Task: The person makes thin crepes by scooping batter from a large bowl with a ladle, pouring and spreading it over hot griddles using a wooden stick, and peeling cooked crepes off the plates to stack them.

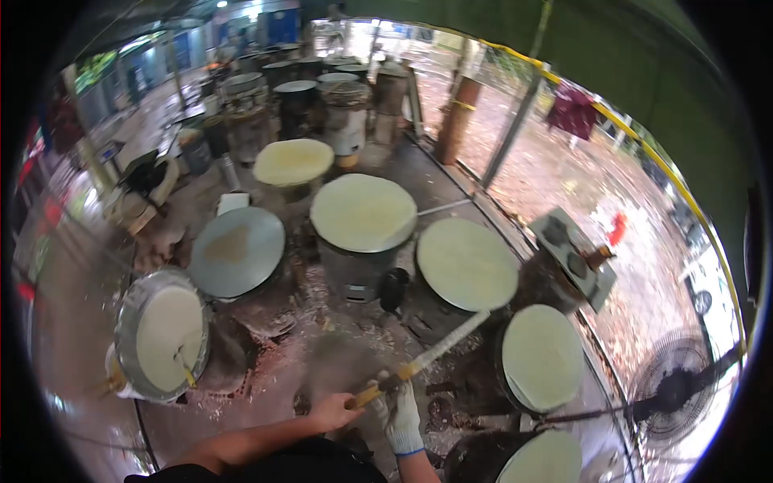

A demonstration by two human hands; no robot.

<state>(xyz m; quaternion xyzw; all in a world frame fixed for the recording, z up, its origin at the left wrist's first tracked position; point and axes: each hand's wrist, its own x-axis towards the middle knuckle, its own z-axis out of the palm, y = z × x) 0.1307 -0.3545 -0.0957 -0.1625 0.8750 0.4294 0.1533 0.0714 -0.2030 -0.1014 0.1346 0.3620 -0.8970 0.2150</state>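
Observation:
A long, thin spatula (444, 345) with a yellow handle and a pale, flat blade slants up to the right, its tip at the near edge of a griddle (467, 264) covered by a pale yellow sheet of batter. My bare left hand (334, 411) is closed on the handle's lower end. My right hand (403, 420), in a white knit glove, is closed at the handle farther up, beside a small dark thing I cannot make out. At the left, a metal basin (129, 314) holds creamy batter (169, 338) with a yellow-handled ladle (188, 374) in it.
More batter-covered round griddles stand around me: one ahead (364, 212), one behind it (293, 162), one right (543, 357) and one near right (547, 460). A grey griddle (237, 253) has a brown patch. A fan (675, 390) stands at right; drums (346, 113) line the back.

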